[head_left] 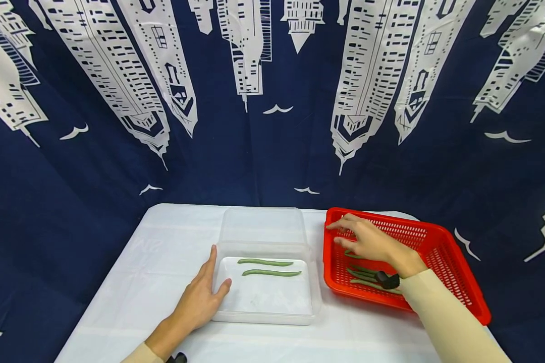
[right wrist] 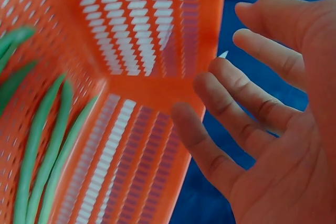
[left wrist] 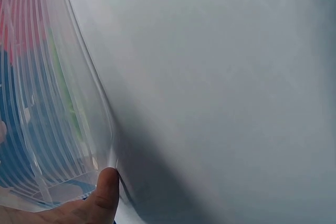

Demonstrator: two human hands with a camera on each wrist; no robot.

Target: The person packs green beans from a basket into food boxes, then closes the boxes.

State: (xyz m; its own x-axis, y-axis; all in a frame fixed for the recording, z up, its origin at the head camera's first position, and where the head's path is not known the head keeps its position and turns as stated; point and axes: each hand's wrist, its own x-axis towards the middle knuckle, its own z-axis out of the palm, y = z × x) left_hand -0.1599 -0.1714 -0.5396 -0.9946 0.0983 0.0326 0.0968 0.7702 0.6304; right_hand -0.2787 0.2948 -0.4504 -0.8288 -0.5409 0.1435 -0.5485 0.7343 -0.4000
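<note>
Slender green beans lie loose on the floor of the red perforated plastic basket, which stands at the right of the white-covered table. Two more long green beans lie side by side, apart, in the clear rectangular plastic container just left of the basket. Judged by form, each bean is light, fairly stiff yet liable to snap if bent, and smooth-skinned; it is probably best taken near mid-length by thumb and fingertips.

Right hand: held over the basket's near-left part, above the beans. Its fingers are spread and only gently bent, holding nothing; in the right wrist view they appear clear of the basket wall, and contact with any bean cannot be made out.

Left hand: laid flat on the table against the container's left wall, fingers straight and together. The thumb touches the wall at its lower edge.
</note>
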